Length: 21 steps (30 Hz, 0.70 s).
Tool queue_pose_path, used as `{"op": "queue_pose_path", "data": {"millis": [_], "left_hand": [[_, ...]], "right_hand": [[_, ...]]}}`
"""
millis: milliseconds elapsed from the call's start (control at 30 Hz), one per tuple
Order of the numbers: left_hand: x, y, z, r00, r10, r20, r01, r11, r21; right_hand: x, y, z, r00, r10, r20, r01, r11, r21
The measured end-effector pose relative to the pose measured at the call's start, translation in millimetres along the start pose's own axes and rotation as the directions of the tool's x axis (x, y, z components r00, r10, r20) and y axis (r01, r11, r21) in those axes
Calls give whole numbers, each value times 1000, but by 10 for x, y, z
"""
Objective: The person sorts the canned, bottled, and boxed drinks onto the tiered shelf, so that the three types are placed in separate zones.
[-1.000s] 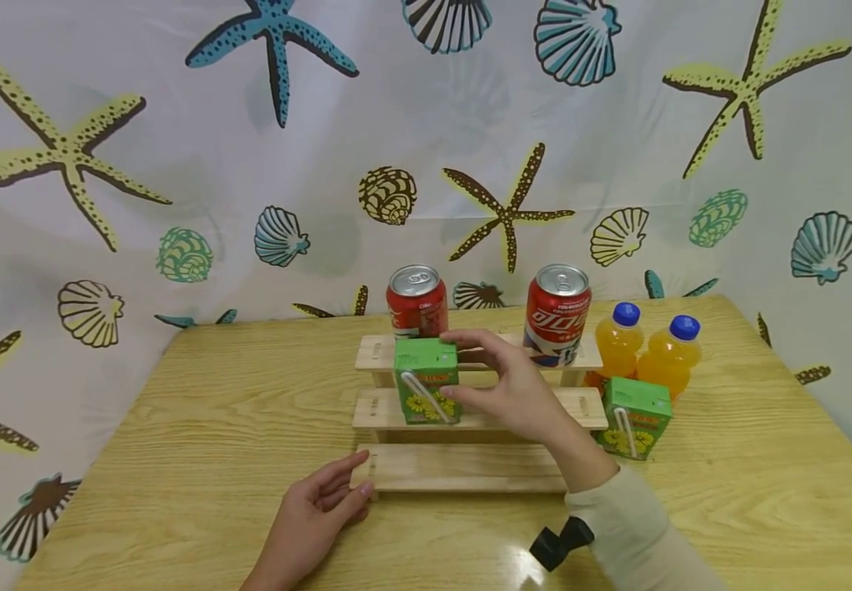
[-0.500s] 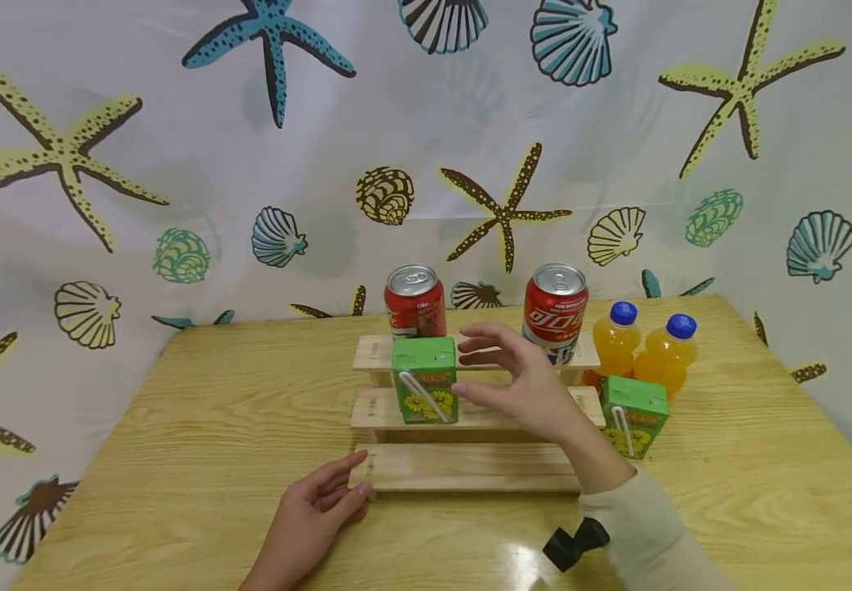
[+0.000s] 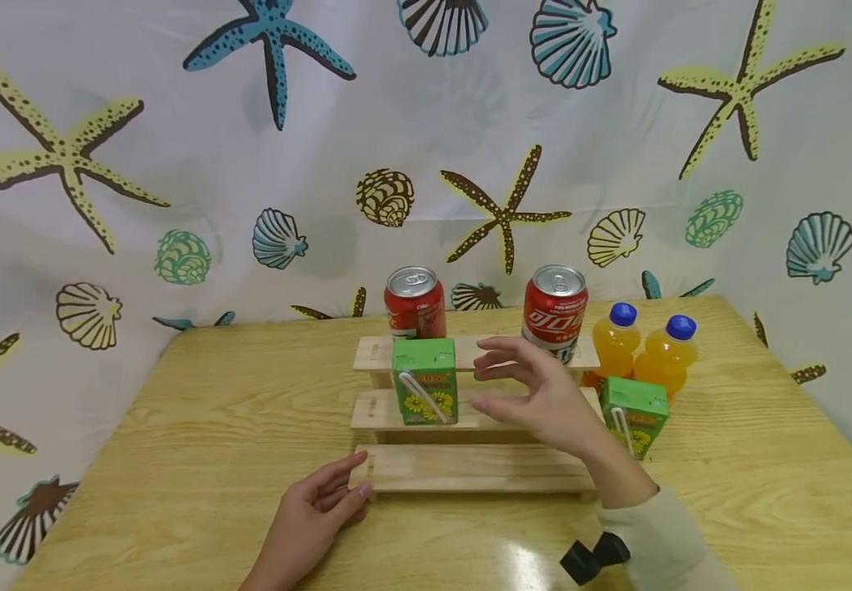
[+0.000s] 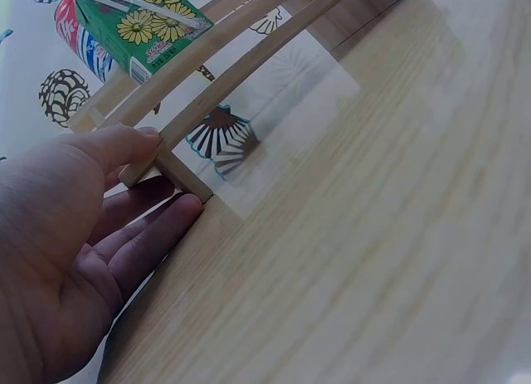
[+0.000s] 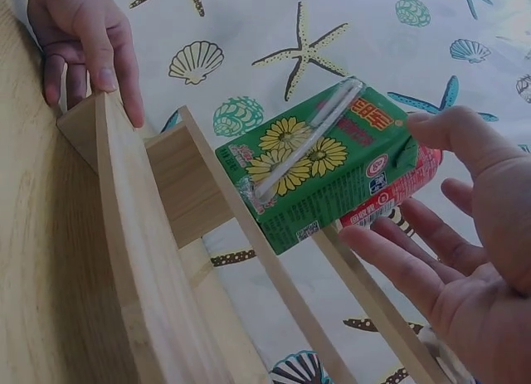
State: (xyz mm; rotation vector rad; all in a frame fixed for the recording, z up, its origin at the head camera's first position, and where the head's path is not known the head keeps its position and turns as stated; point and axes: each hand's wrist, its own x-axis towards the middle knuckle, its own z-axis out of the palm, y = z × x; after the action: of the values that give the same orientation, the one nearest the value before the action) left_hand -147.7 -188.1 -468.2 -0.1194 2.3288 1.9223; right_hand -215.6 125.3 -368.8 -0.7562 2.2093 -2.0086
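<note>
Wooden table (image 3: 249, 386) — tiered rack (image 3: 470, 469), two blue-capped bottles (image 3: 666, 361), green carton (image 3: 642, 420) on top

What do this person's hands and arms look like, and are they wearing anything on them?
Both the left hand and the right hand are human, with no gloves. A loose, plain cream sleeve covers the right forearm; a small black blocky piece sits beside its cuff. No sleeve shows on the left.
</note>
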Motion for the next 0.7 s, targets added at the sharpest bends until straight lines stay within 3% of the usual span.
{"op": "queue_pose_path", "data": {"millis": [367, 700], "left_hand": [[-5, -18, 26, 1000, -22, -17, 22, 1000, -3], [11, -3, 28, 1000, -3, -11, 3, 1000, 9]], "right_hand": [[-65, -20, -92, 1000, -1, 19, 2, 999, -35], [-96, -79, -253, 999, -15, 31, 17, 999, -37]]}}
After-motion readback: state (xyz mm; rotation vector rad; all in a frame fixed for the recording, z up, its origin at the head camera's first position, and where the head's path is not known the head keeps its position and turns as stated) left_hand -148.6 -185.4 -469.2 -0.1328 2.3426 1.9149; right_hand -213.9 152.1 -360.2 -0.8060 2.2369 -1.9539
